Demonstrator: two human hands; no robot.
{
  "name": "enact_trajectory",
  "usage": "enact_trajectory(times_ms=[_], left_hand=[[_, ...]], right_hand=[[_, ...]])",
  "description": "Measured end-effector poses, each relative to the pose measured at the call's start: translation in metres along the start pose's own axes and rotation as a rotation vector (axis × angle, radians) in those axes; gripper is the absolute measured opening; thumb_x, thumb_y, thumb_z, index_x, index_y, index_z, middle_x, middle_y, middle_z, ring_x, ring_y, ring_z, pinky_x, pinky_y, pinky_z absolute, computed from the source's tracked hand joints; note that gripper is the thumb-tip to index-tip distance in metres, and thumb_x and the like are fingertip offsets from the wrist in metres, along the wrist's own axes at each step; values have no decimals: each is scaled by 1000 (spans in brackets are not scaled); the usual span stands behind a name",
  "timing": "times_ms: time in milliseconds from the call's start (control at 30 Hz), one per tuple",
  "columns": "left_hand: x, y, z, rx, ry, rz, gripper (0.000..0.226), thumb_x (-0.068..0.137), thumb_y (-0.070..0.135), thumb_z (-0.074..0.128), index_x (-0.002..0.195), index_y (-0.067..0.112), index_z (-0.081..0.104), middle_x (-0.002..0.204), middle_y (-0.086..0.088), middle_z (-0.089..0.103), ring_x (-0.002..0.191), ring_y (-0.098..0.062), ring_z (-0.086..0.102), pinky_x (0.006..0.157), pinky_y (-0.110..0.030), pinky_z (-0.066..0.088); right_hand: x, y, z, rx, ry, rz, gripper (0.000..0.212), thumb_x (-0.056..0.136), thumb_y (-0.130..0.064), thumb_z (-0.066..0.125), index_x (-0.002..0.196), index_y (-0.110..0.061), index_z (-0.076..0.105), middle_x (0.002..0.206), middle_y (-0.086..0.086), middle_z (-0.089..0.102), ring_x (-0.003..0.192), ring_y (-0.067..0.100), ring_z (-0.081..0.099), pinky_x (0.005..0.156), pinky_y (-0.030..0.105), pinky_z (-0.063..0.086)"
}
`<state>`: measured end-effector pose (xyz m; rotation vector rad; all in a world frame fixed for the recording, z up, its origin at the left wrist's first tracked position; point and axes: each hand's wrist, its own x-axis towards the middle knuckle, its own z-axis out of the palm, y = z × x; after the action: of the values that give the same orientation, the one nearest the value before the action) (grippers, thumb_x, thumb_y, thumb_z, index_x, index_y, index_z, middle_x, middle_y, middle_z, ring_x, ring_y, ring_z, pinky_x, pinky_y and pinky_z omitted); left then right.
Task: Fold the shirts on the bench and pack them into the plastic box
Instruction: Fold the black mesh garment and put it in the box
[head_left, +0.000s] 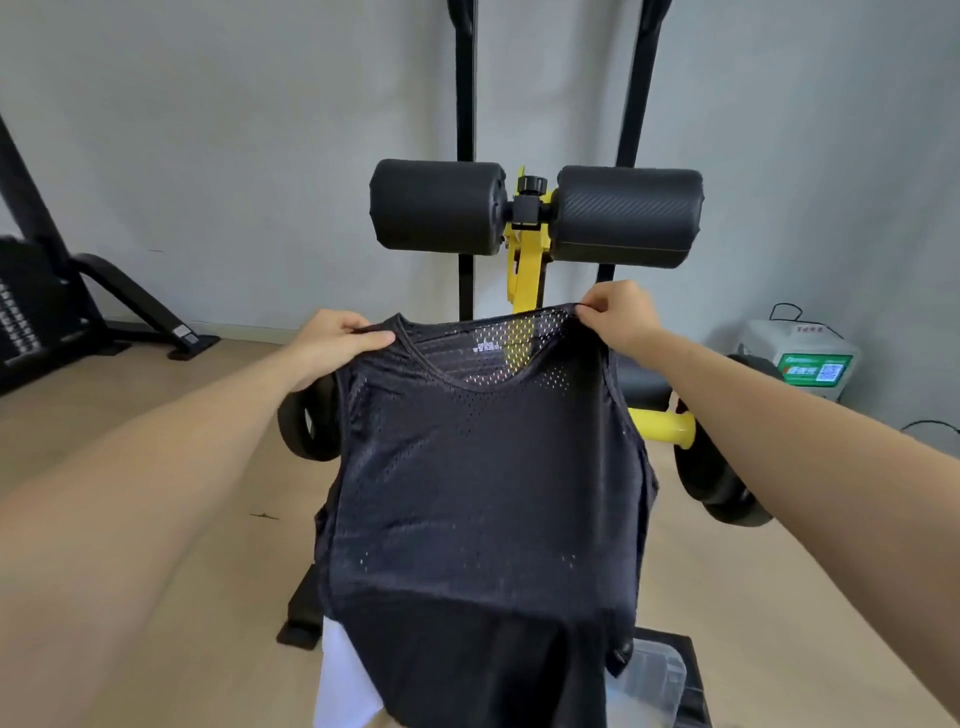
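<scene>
Right now we are holding the black mesh shirt (483, 483) up in the air over the bench (527, 270). Our left hand (340, 340) is pinching the shoulder on its side, thumb lying on top of the fabric. Our right hand (615, 317) is pinching the other shoulder between thumb and fingertips. The shirt is hanging with its long axis running straight down from our hands. Its neck is pointing up toward the far end of the bench with the foam rollers (439, 205), and its hem is dropping toward the near end, covering part of a white shirt (345, 686). We cannot tell whether the hem is resting on the bench. The plastic box (657, 675) is sitting low at the near right, just beside the hem, so our right hand is nearer to it. We are judging that laying the shirt flat along the bench comes next.
</scene>
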<state>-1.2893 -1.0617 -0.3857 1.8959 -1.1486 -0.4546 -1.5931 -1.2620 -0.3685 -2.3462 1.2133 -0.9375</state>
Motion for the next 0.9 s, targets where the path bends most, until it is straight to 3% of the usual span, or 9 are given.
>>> enact_trajectory(times_ms=[167, 367, 467, 600, 767, 900], left_hand=[[56, -18, 7, -9, 147, 10, 26, 85, 40, 76, 94, 15, 76, 96, -3, 74, 95, -22, 68, 94, -40, 53], [100, -19, 16, 98, 414, 55, 25, 93, 36, 66, 100, 13, 75, 103, -5, 73, 100, -24, 66, 90, -35, 50], [94, -22, 22, 74, 348, 51, 23, 95, 32, 65, 102, 12, 74, 100, -4, 70, 98, -22, 63, 86, -30, 47], [55, -29, 23, 16, 219, 68, 20, 97, 28, 65, 101, 11, 73, 107, -4, 70, 106, -19, 60, 91, -28, 40], [1, -31, 17, 55, 120, 201, 7, 94, 24, 68, 92, 21, 74, 99, 0, 75, 99, -21, 68, 98, -39, 50], [-45, -27, 15, 78, 86, 248, 8, 93, 23, 70, 90, 29, 74, 95, 7, 75, 94, -11, 69, 93, -32, 51]], right_hand=[[40, 20, 24, 140, 27, 55, 14, 94, -21, 63, 91, -11, 72, 88, 3, 68, 86, 17, 60, 74, 29, 46], [65, 18, 43, 308, 162, 55, 16, 91, -20, 65, 79, -9, 69, 69, -6, 61, 69, 8, 53, 67, 25, 45], [50, 20, 48, 306, 53, 56, 12, 92, -17, 65, 80, -18, 69, 73, -8, 63, 71, 5, 56, 63, 17, 46], [14, 33, 34, 265, -62, 19, 17, 91, -12, 67, 75, -19, 68, 75, -6, 64, 71, 5, 58, 65, 18, 44], [-30, 40, 4, 216, -102, -74, 10, 88, -7, 70, 80, -12, 74, 85, 3, 73, 80, 15, 66, 75, 25, 54], [-62, 40, -13, 148, -120, -129, 6, 87, -8, 71, 84, -13, 75, 87, 1, 73, 82, 14, 67, 77, 27, 53]])
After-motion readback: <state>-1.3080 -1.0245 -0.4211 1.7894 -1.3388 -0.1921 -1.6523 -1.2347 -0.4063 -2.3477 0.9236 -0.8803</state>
